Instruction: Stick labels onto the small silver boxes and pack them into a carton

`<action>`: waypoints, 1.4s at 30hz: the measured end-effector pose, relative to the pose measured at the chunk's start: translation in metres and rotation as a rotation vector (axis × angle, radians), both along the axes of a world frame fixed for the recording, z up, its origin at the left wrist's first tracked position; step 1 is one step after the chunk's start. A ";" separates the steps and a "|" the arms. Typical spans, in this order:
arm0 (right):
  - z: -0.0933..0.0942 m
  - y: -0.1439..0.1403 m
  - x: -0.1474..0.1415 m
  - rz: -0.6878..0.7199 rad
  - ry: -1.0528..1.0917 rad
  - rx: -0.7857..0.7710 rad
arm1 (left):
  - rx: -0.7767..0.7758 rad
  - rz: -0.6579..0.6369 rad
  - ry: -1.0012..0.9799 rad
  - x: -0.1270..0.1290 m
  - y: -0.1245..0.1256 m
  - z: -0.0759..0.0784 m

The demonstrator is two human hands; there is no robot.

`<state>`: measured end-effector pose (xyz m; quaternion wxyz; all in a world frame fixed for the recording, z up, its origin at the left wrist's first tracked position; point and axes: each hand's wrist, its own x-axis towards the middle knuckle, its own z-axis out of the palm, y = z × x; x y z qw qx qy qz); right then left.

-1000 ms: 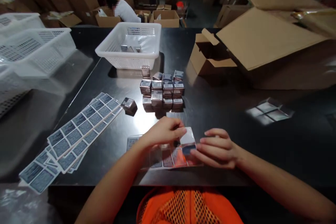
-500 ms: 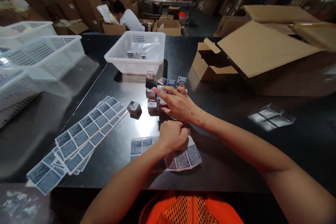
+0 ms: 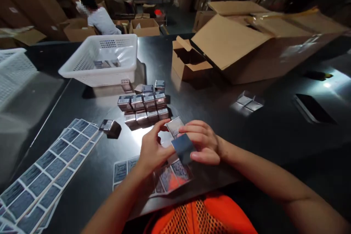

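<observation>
Small box [image 3: 175, 127] pinched between left hand [image 3: 152, 150] and right hand [image 3: 203, 142], both closed on it, above the table's [image 3: 274, 131] near edge; sticker [image 3: 183, 148] at fingertips.

You hold a small silver box [image 3: 175, 127] above the dark table, pinched between your left hand [image 3: 152, 150] and your right hand [image 3: 202, 142]. The box is tilted, its pale shiny top face turned up towards you, and it sits just in front of the stacked boxes. A blue-grey label [image 3: 183, 147] hangs against the near side of the box, under your right fingers, its plain face outward and one corner pointing down. Below your hands a partly used label sheet [image 3: 153, 175] lies flat at the table's near edge, printed squares facing up
</observation>
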<state>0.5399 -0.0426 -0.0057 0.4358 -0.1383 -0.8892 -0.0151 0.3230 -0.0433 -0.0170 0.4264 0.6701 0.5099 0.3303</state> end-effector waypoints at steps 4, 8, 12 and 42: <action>-0.013 -0.017 0.004 -0.122 0.230 -0.192 | 0.066 -0.025 -0.019 0.002 -0.003 -0.004; -0.004 -0.026 0.016 -0.145 0.569 -0.432 | 0.094 -0.043 0.135 0.000 -0.003 -0.012; 0.007 -0.027 0.024 -0.052 0.758 -0.936 | 0.142 -0.091 0.177 -0.003 -0.004 -0.017; 0.004 -0.032 0.003 -0.309 0.744 -1.588 | 0.438 -0.131 0.212 0.000 -0.010 -0.025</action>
